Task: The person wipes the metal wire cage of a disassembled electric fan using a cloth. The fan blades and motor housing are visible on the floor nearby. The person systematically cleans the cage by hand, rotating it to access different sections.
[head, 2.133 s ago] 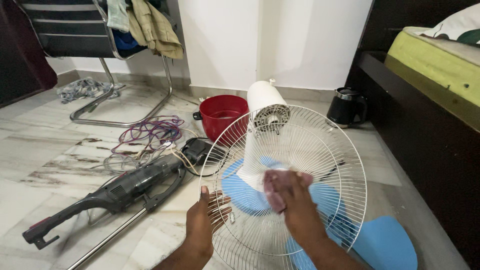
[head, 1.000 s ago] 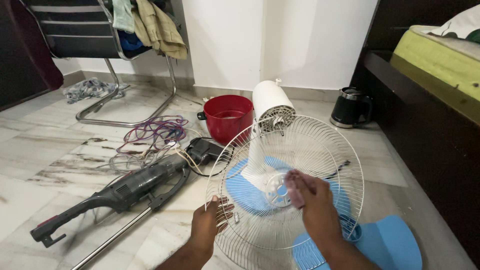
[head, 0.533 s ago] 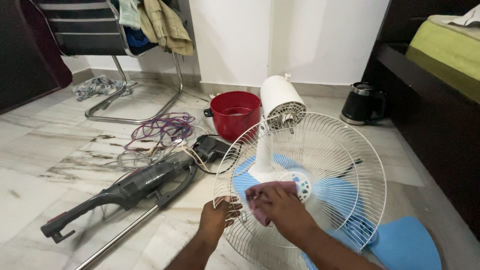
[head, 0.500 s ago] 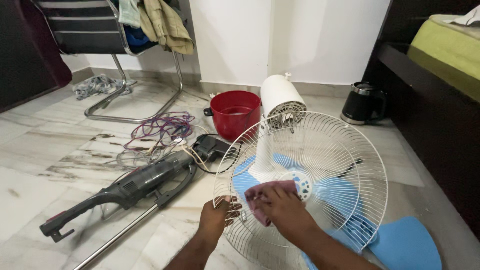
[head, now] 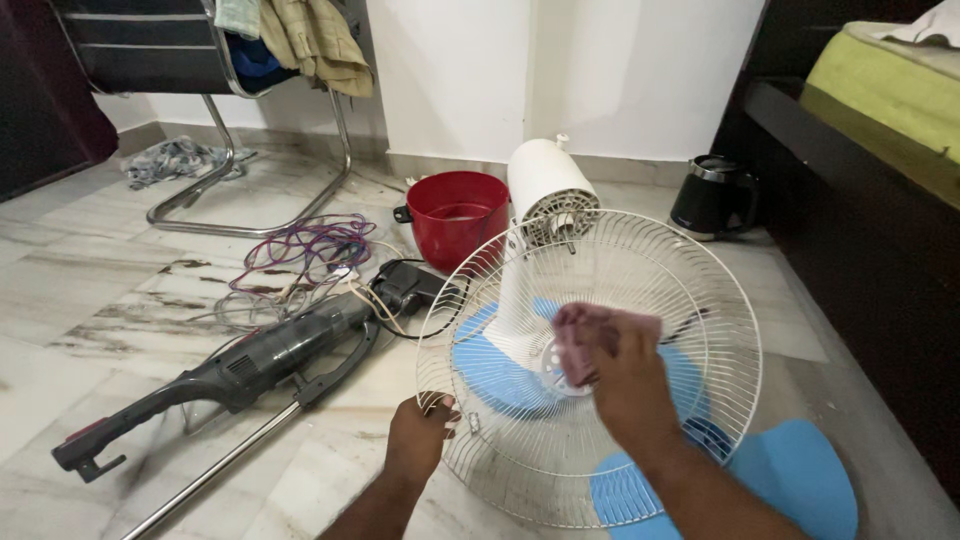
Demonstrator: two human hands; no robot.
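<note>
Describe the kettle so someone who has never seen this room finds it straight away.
Start at the white wall at the back and follow its base right to the dark bed frame. The kettle stands on the floor there. It is black with a shiny lid, unlike the red bucket further left.

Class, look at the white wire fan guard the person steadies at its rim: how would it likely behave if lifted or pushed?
The fan guard is thin open wire, so probably light. Being round and stood on edge, it would likely roll or tip without the left hand gripping its rim. The right hand pressing a pink cloth may flex its wires slightly.
</note>
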